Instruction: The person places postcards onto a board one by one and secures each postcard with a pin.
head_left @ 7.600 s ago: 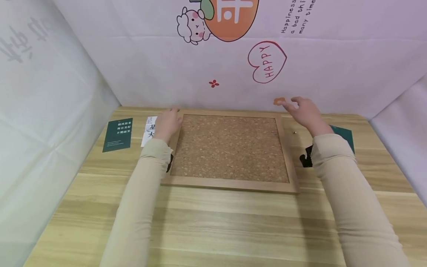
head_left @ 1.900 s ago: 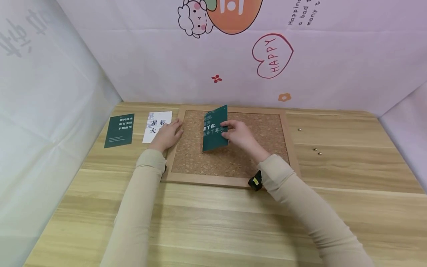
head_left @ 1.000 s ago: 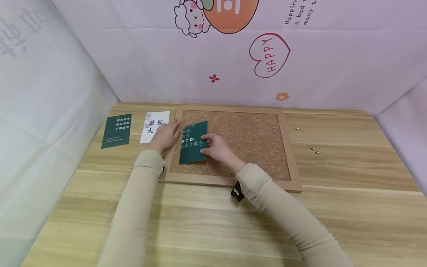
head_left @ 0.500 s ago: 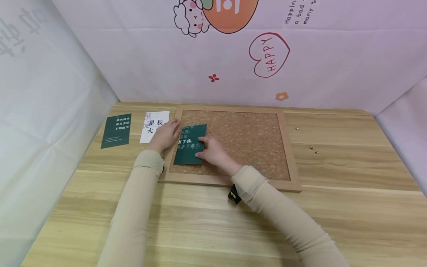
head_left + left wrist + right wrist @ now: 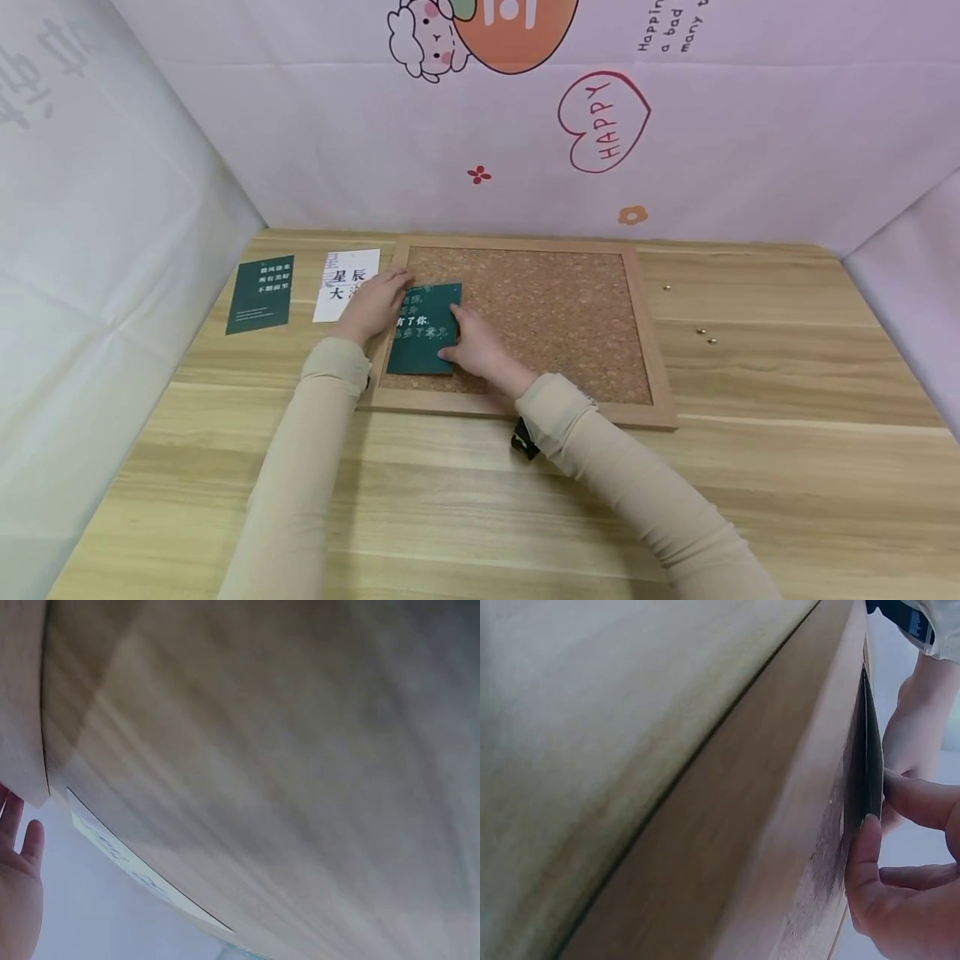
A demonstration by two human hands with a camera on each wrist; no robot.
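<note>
Head view, centre-left: a green rectangular paper card (image 5: pixel 420 337) is pinched by the right hand (image 5: pixel 480 343), a wood-framed brown corkboard (image 5: pixel 557 323) apparently steadied by the relaxed left hand (image 5: pixel 371 307).

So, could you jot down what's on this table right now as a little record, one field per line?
Board: cork board with a wooden frame, lying on the table
Right hand: holds a green card by its right edge, over the cork's left part
Left hand: at the frame's left side, partly covering the white card
Far left: a second green card, printed with light writing
Right of board: three small metallic pieces
Unclear: whether the held card touches the cork
</note>
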